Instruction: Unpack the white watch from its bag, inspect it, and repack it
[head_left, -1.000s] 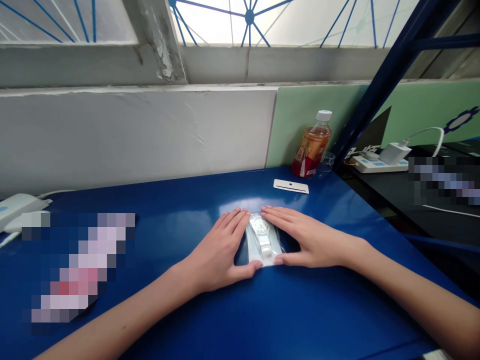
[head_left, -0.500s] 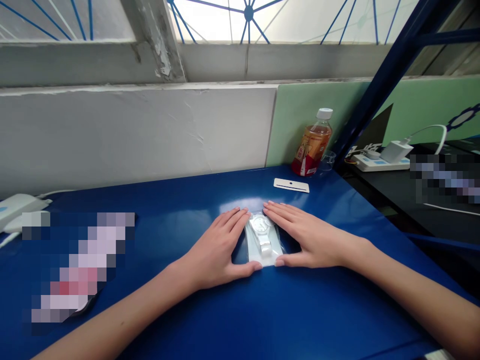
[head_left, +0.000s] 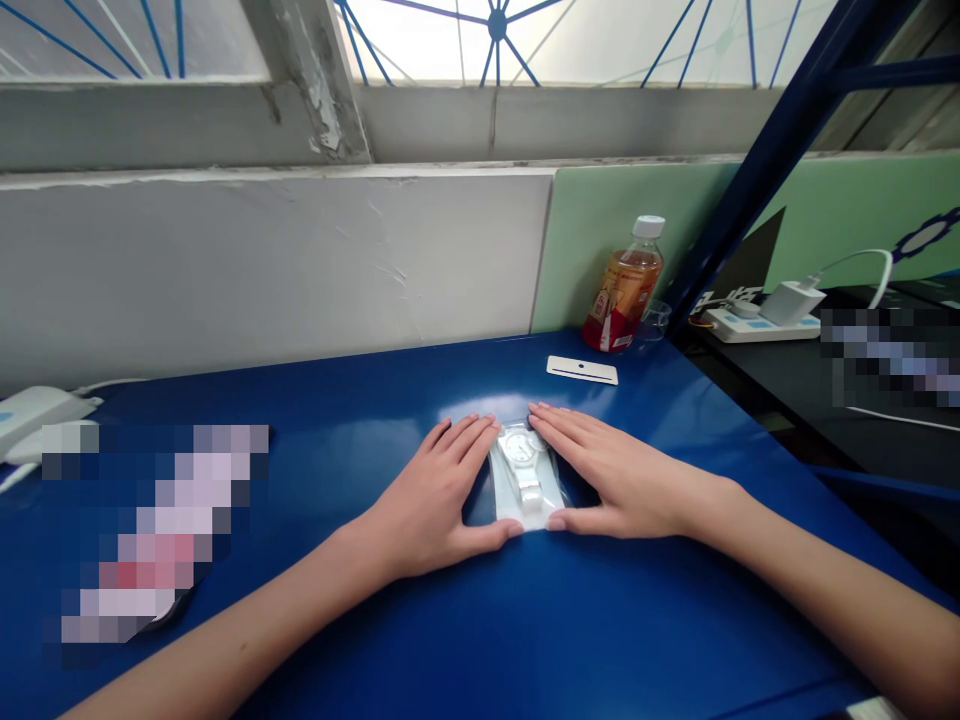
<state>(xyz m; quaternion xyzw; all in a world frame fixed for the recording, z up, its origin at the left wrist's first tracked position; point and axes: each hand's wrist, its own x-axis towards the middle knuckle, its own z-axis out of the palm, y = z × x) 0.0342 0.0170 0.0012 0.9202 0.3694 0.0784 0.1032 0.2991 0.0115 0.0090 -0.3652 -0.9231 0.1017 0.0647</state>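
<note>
A white wristwatch lies inside a clear plastic bag on the blue table, with a pale backing beneath it. My left hand rests along the bag's left side, fingers stretched out and thumb at the near left corner. From the right, my right hand covers the other edge with straight fingers, its thumb at the near right corner. Both hands are flat and open, touching the bag without wrapping round it. Their fingertips hide its far corners.
Behind the hands lies a small white card with a slot. A drink bottle with a white cap stands by the wall, a clear cup beside it. A blurred-out item is at left, a power strip at right.
Hardly anything differs. The left hand's outer fingers are slightly more spread; the bag, the watch and the right hand stay in place.
</note>
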